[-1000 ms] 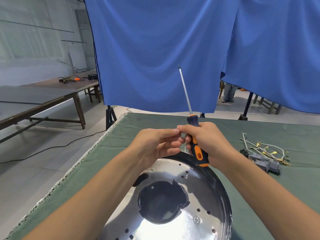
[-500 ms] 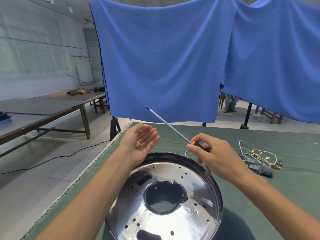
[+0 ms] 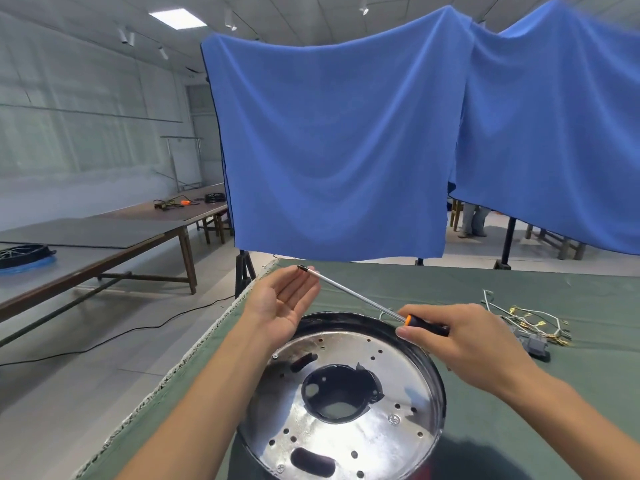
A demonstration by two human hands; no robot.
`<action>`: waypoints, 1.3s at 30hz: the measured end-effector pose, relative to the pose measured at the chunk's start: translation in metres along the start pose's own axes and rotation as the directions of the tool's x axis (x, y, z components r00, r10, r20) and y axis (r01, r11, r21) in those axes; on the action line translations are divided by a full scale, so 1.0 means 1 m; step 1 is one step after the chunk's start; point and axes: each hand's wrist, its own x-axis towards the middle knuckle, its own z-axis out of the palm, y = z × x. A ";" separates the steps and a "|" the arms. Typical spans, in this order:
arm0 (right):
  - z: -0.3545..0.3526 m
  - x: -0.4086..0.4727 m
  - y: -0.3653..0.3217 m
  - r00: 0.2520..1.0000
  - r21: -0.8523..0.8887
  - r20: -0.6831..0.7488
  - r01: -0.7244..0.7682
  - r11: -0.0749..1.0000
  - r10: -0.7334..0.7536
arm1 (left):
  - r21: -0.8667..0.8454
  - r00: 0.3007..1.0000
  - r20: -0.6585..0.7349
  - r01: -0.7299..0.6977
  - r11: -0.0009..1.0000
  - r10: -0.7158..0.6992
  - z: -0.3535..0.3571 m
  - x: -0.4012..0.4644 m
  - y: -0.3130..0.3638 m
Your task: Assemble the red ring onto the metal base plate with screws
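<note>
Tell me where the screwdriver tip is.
Head view: the screwdriver tip is at the open left hand's fingers, above the plate's far edge.

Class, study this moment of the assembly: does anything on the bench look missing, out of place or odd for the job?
The red ring is nowhere in view. The metal base plate lies bare, while the right hand points the screwdriver at the open left hand, not at the plate.

The metal base plate (image 3: pixel 346 403) lies on the table (image 3: pixel 519 282), wire bundle (image 3: pixel 526 320) to its right.
</note>
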 end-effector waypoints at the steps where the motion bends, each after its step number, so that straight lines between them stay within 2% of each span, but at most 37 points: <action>1: -0.001 -0.001 0.000 1.000 -0.008 -0.005 0.009 1.000 -0.009 | 0.003 1.000 0.005 0.000 1.000 0.000 0.001 0.000 -0.001; 5: -0.005 -0.004 0.004 1.000 -0.032 -0.025 0.017 0.999 -0.018 | 0.015 1.000 0.027 -0.002 1.000 0.001 0.002 -0.002 -0.002; 8: -0.008 -0.004 0.010 0.998 -0.002 0.040 -0.044 0.999 0.044 | 0.079 0.999 0.038 -0.037 0.996 0.034 0.003 -0.001 -0.004; 13: -0.017 -0.003 0.017 0.973 0.229 0.221 -0.126 0.965 0.074 | 0.167 0.994 0.075 -0.096 0.981 0.084 0.000 0.001 -0.008; 17: -0.018 -0.002 0.020 0.948 0.440 0.310 -0.208 0.874 0.070 | 0.171 0.989 0.109 -0.115 0.979 0.097 0.000 0.003 -0.013; 20: -0.016 -0.003 0.022 0.932 0.530 0.356 -0.265 0.805 0.072 | 0.177 0.988 0.117 -0.117 0.977 0.097 0.003 0.005 -0.017; 25: -0.011 0.000 0.026 0.930 0.573 0.356 -0.293 0.765 0.089 | 0.203 0.990 0.096 -0.121 0.972 0.103 0.010 0.011 -0.023; 29: -0.005 0.000 0.030 0.933 0.604 0.340 -0.310 0.734 0.114 | 0.182 0.995 0.096 -0.031 0.983 0.014 0.018 0.011 -0.024; 31: -0.004 -0.002 0.034 0.935 0.632 0.323 -0.326 0.703 0.143 | 0.255 0.999 0.044 -0.022 0.967 0.011 0.020 0.011 -0.025; 32: -0.003 -0.003 0.036 0.938 0.645 0.308 -0.330 0.689 0.161 | 0.379 0.998 0.012 -0.067 0.923 0.068 0.019 0.014 -0.027; 33: -0.003 -0.003 0.039 0.940 0.653 0.290 -0.332 0.680 0.180 | 0.603 0.983 0.000 -0.147 0.784 0.184 0.015 0.019 -0.027; 34: -0.003 -0.004 0.041 0.942 0.659 0.271 -0.333 0.675 0.199 | 0.852 0.946 0.068 -0.220 0.476 0.317 0.011 0.026 -0.025; 35: -0.002 -0.004 0.043 0.942 0.661 0.253 -0.334 0.672 0.219 | 0.966 0.916 0.205 -0.247 0.081 0.345 0.008 0.033 -0.023; 36: 0.000 -0.004 0.045 0.942 0.662 0.239 -0.336 0.670 0.237 | 0.945 0.923 0.293 -0.239 -0.225 0.250 0.006 0.041 -0.022; 37: 0.001 -0.004 0.046 0.940 0.663 0.231 -0.340 0.667 0.250 | 0.899 0.956 0.272 -0.211 -0.383 0.112 0.004 0.048 -0.020; 39: 0.006 -0.005 0.046 0.938 0.666 0.231 -0.347 0.660 0.260 | 0.861 0.990 0.102 -0.139 -0.490 -0.101 0.004 0.058 -0.019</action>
